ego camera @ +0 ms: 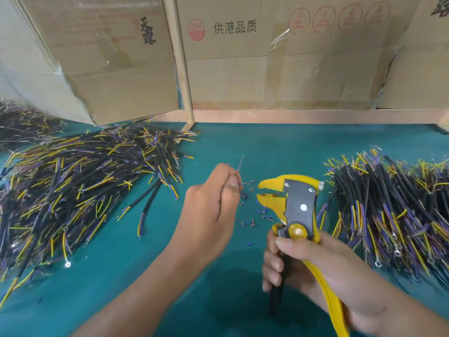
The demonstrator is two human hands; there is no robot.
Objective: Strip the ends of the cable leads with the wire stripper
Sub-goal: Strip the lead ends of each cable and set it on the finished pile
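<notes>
My left hand pinches a thin cable lead at ten o'clock of the open-jawed wire stripper gripped by my right hand; misaligned, I judge it could nick strands.

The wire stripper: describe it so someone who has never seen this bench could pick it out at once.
Start at the green table, between the two big heaps of black cables with yellow and purple leads. In the gap between them, the right hand grips the wire stripper by its handles. It is the only tool here: a yellow head with a grey metal plate, pointing towards the left hand.
</notes>
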